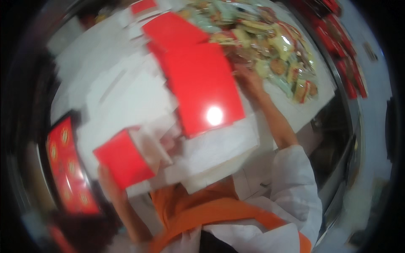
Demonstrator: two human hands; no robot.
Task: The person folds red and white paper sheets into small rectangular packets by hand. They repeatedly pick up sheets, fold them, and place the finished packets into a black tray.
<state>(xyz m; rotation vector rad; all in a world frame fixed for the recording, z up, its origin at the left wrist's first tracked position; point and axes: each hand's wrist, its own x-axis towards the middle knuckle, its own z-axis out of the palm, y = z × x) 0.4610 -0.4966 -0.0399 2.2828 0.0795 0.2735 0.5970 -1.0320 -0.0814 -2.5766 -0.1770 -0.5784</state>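
Observation:
At the table's near left, my left hand (109,180) grips a small red cardboard box (126,159) by its outer side. The box is tilted, and its pale flap stands out to the right, where a pinkish blurred patch shows. My right hand (251,80) reaches to the near edge of a heap of individually wrapped snacks (278,44), some of which look like biscuits or pastries. Its fingertips are blurred among the wrappers, so whether they hold one cannot be told. Just left of this hand lie large flat red boxes or box sheets (202,85), overlapping in the middle.
White paper or card sheets (126,91) cover much of the white table (221,155). A dark-framed tray of red packages (71,167) stands at the left. More red packages (340,41) lie beyond the right edge. Another red box (144,6) is at the far side.

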